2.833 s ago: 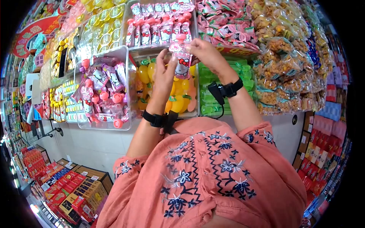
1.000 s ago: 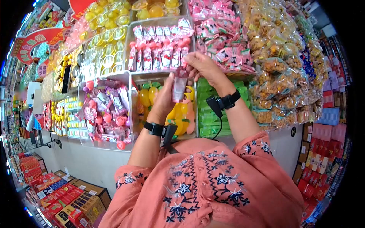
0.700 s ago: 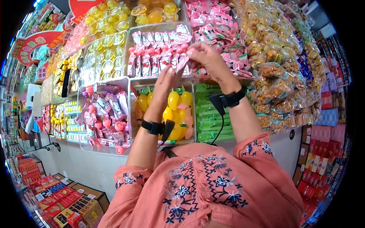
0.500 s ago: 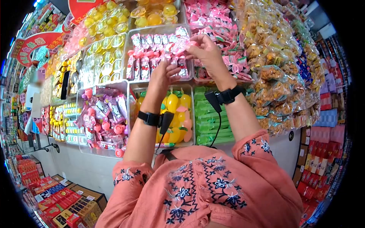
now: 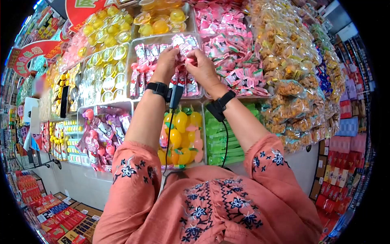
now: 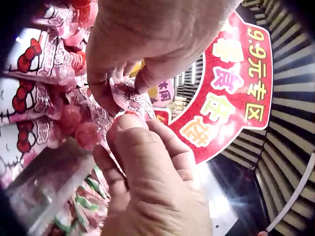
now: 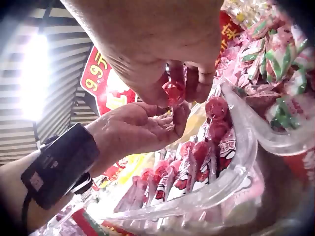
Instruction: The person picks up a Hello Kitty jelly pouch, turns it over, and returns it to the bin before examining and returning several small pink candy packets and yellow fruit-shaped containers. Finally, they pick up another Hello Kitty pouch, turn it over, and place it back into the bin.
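Both of my hands are together over the clear tray (image 5: 198, 96) of pink Hello Kitty jelly pouches. The left hand (image 5: 165, 65) pinches the body of one pouch (image 6: 132, 100), whose wrapper is pink and shiny. At its red cap (image 7: 174, 92), the fingers of my right hand (image 5: 202, 70) hold the other end. Seen from the head, the hands cover most of this pouch. Pouches below lie in rows, with their caps (image 7: 217, 108) towards the middle of the tray.
Trays of yellow mango-shaped jellies (image 5: 182, 138), green tubes (image 5: 222, 140) and purple pouches (image 5: 106, 130) stand nearer the body. Pink wrapped sweets (image 5: 233, 49) and bagged snacks (image 5: 298, 93) lie to the right. A red sign (image 6: 231, 88) rises behind.
The pouch has gone from above the mango jellies forward over the pink pouch tray. Half a second ago the left fingers were spread beside it; now they pinch it.
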Available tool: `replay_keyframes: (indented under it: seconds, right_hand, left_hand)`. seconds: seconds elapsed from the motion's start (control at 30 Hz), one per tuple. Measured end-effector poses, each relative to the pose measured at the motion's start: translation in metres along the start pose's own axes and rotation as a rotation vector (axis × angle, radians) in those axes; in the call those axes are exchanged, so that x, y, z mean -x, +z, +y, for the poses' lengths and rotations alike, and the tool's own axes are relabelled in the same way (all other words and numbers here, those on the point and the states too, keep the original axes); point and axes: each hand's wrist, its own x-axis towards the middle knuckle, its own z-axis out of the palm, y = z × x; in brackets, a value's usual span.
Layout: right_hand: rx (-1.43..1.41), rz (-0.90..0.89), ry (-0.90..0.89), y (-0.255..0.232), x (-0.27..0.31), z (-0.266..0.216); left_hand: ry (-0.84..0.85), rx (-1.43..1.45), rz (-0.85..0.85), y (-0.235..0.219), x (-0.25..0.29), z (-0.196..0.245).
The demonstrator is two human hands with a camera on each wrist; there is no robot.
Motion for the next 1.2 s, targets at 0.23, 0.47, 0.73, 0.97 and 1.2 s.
replay_keyframes:
  seconds: [0.23,0.47,0.73,0.97,1.2]
  right_hand:
    - [0.285,0.038,-0.130,0.023,-0.019,0.015]
    - [0.530,0.055,-0.268,0.028,-0.013,0.017]
    - [0.696,0.037,-0.269,0.032,-0.016,0.024]
    - [0.433,-0.032,-0.158,0.022,-0.024,0.028]
    - [0.348,0.039,-0.097,-0.001,-0.020,0.033]
  left_hand:
    - [0.131,-0.358,-0.009,-0.017,-0.041,-0.008]
    - [0.289,-1.001,-0.012,-0.020,-0.060,-0.019]
    - [0.404,-1.041,-0.026,-0.010,-0.052,-0.019]
    - [0.444,-1.176,-0.095,-0.013,-0.061,-0.013]
    - [0.452,-1.121,-0.094,-0.017,-0.067,-0.020]
